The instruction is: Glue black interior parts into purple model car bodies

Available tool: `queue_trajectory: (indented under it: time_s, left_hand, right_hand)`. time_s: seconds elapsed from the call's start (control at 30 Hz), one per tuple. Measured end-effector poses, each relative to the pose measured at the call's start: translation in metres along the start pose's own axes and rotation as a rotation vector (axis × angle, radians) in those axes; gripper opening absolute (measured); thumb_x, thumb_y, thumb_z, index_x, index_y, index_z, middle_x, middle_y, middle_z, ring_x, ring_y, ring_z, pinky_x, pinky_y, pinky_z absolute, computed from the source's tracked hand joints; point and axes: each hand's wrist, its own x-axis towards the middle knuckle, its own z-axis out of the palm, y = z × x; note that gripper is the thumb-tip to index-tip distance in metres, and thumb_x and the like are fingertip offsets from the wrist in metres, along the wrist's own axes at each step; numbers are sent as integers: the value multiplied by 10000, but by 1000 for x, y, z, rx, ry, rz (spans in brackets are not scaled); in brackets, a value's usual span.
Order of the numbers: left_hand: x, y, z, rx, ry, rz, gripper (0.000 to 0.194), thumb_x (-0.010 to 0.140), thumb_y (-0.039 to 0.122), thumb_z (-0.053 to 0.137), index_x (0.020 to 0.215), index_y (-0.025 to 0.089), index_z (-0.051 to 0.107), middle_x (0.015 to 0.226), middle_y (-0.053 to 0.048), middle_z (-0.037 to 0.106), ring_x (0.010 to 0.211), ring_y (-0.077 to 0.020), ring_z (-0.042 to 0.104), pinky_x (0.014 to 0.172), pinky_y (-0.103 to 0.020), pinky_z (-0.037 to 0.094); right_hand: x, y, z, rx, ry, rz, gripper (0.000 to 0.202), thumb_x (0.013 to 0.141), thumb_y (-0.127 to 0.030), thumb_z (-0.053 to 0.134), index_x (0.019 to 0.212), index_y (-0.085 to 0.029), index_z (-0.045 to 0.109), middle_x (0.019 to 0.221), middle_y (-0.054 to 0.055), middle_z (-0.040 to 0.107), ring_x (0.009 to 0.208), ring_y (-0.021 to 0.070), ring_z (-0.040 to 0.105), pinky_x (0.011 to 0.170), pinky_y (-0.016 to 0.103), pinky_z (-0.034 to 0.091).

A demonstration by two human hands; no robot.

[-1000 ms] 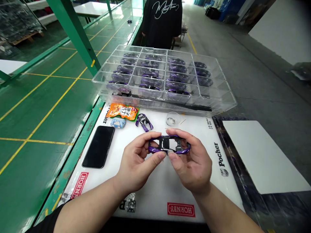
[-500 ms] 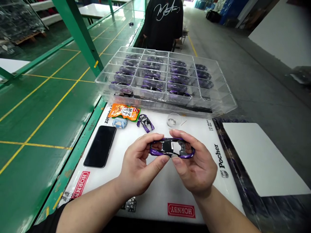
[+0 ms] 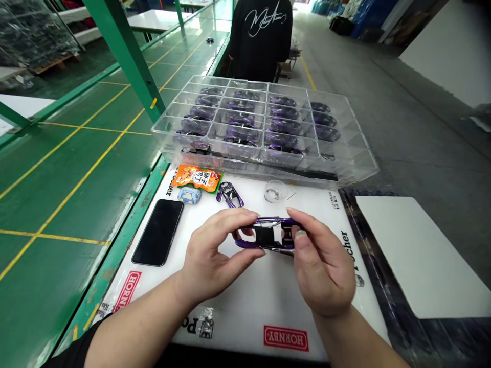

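Note:
Between my two hands, above the white mat (image 3: pixel 245 296), is a small purple and black model car body (image 3: pixel 265 236) with open window gaps. My left hand (image 3: pixel 215 250) is closed on its left end, fingers along the far side and thumb along the near side. My right hand (image 3: pixel 326 260) grips the right end, its thumb laid over the top edge of the shell. A second purple car body (image 3: pixel 230 194) lies on the mat just beyond my left hand. Near it is a small clear round dish (image 3: pixel 273 191).
A clear compartment tray (image 3: pixel 245 166) of purple car bodies spans the back. On the left lie a black phone (image 3: pixel 158 232), a blue case (image 3: pixel 189 195) and an orange snack packet (image 3: pixel 197 177). A white board (image 3: pixel 418 255) rests at right. A person in black (image 3: pixel 261 46) sits ahead.
The car body has been turned in my hands, showing a different side. My right hand has shifted right, and its thumb has moved up onto the shell.

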Motion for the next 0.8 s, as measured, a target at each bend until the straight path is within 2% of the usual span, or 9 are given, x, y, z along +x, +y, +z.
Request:
queue_trajectory:
  time_s: [0.07,0.13,0.3,0.4,0.8]
  left_hand:
    - [3,1,-1,79,-26,86,641,958,234,1013,1548,225,764,1403,-150,858,1295,-287,823,1178,-415,674]
    - [6,2,-2,136,-37,134,637,952,242,1021,1530,185,758,1393,-156,871,1314,-270,831,1204,-381,664]
    - [9,3,-1,230,-9,211,586,955,174,1007,1482,136,754,1367,-174,880,1273,-251,851,1147,-345,682]
    - [10,4,-1,282,-2,251,554,972,128,978,1473,130,743,1368,-189,874,1265,-259,848,1113,-367,692]
    - [8,2,2,332,-2,192,450,1000,106,915,1409,167,738,1254,-153,836,1144,-268,826,1029,-382,704]
  right_hand:
    - [-1,-1,2,-10,54,29,359,1190,-363,640,1488,-314,833,1224,99,826,1065,307,797,889,449,699]
    - [-1,-1,2,-20,77,22,330,1184,-357,659,1450,-319,851,1206,93,827,1042,299,794,863,436,689]
    - [1,-2,1,-31,74,-9,306,1173,-295,693,1425,-339,862,1131,65,800,917,245,744,740,375,632]
    - [1,-2,0,-19,66,-20,342,1164,-226,707,1445,-354,855,1114,41,778,869,209,702,742,357,608]
    - [-2,0,1,-19,39,-13,355,1173,-200,697,1445,-367,850,1091,25,747,816,184,676,691,347,586]
